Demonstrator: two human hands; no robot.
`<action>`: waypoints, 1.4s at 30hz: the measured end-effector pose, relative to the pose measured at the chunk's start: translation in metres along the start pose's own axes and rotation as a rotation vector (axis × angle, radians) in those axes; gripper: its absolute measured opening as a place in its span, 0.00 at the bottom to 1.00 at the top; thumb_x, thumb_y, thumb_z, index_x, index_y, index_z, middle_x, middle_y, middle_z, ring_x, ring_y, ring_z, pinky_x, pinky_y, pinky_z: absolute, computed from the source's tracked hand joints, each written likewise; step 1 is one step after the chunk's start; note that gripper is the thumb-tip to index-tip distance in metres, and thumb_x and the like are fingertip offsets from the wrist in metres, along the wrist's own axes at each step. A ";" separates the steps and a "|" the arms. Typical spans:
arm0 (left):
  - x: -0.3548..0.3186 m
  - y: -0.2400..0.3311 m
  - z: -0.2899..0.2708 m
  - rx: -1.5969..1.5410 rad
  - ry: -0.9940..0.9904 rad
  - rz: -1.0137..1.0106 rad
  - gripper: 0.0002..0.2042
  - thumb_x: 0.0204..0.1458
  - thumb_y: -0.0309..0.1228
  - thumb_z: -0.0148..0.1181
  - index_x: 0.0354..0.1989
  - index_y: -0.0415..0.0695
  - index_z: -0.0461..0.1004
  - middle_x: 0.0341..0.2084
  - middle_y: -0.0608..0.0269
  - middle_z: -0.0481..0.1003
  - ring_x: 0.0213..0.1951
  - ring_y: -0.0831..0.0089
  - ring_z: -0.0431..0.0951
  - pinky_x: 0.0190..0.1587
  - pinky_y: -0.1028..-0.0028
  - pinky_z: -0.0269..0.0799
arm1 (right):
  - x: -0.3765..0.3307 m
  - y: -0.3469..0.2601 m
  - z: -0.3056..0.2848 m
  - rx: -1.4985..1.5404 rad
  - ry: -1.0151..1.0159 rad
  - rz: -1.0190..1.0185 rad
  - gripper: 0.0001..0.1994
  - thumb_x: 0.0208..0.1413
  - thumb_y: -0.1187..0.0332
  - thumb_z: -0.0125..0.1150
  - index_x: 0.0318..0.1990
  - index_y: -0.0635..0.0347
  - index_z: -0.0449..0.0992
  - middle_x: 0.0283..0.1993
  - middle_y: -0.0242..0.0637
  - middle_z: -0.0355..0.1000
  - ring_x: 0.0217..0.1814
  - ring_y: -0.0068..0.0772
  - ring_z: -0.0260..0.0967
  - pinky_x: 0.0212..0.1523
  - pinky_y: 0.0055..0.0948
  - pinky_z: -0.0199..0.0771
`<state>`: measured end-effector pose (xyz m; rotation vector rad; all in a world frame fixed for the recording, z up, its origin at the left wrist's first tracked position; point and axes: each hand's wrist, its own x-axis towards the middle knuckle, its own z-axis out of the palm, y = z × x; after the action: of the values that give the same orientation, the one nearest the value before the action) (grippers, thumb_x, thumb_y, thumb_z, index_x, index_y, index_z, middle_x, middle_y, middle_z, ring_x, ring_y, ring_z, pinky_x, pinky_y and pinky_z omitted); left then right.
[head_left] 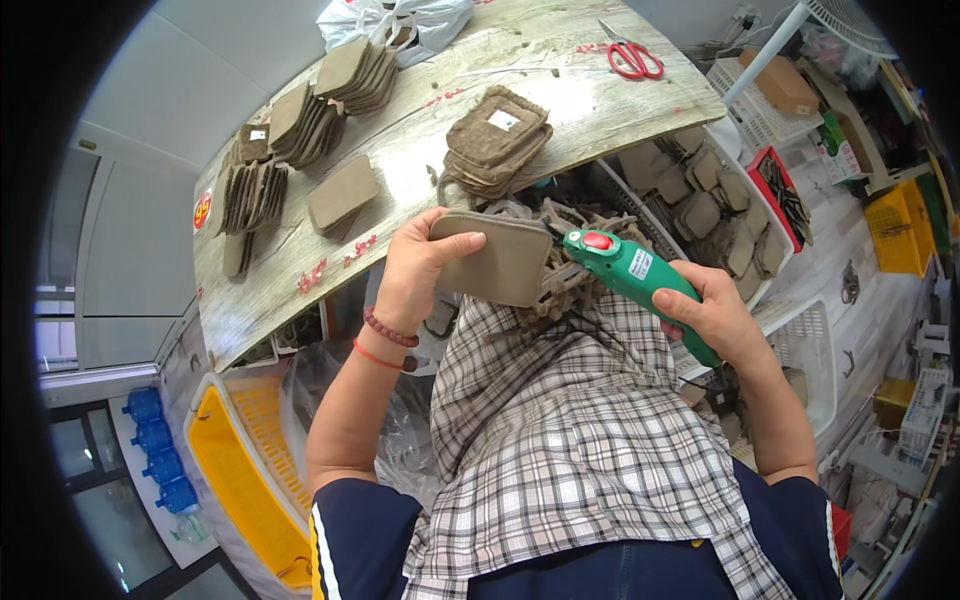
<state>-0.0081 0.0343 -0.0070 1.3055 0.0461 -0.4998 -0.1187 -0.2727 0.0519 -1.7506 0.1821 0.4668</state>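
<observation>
My left hand (420,258) grips a taupe, round-cornered fabric pad (495,262) by its left edge, thumb on top. A green handheld electric cutter (640,278) with a red switch is wrapped in my right hand (712,310). Its head points left at the pad's right edge; whether the blade touches it I cannot tell. Behind and below the pad are shaggy brown trimmings (590,225) above my lap. On the table just beyond lies a stack of rough-edged pads (497,140), with a white label on the top one.
The wooden-topped table (410,180) carries stacks of pads (300,125), red-handled scissors (635,60) and a white plastic bag (395,25). To the right stands a white crate of pads (735,200). A yellow basket (250,480) is at lower left.
</observation>
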 end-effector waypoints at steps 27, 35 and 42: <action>-0.004 0.025 0.011 0.308 -0.323 -0.284 0.14 0.43 0.20 0.67 0.40 0.37 0.75 0.30 0.62 0.79 0.31 0.77 0.79 0.38 0.77 0.75 | 0.026 -0.019 0.028 -0.083 -0.137 -0.086 0.18 0.54 0.59 0.65 0.43 0.66 0.76 0.25 0.28 0.69 0.24 0.15 0.64 0.25 0.19 0.66; 0.001 0.032 -0.042 0.031 -0.078 -0.131 0.14 0.49 0.20 0.61 0.46 0.38 0.72 0.40 0.57 0.76 0.38 0.73 0.78 0.43 0.73 0.74 | 0.043 -0.008 0.040 0.052 0.017 -0.117 0.17 0.56 0.58 0.63 0.41 0.65 0.76 0.26 0.27 0.68 0.24 0.15 0.64 0.24 0.18 0.65; 0.087 -0.006 -0.226 0.539 0.821 0.281 0.24 0.49 0.23 0.63 0.56 0.39 0.66 0.43 0.52 0.76 0.44 0.60 0.77 0.47 0.65 0.73 | 0.023 0.009 0.017 0.085 0.166 -0.089 0.16 0.57 0.58 0.61 0.39 0.65 0.74 0.25 0.29 0.68 0.25 0.17 0.65 0.25 0.20 0.67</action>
<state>0.1223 0.2152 -0.1024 1.9406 0.4268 0.3165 -0.1050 -0.2554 0.0323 -1.7065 0.2366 0.2456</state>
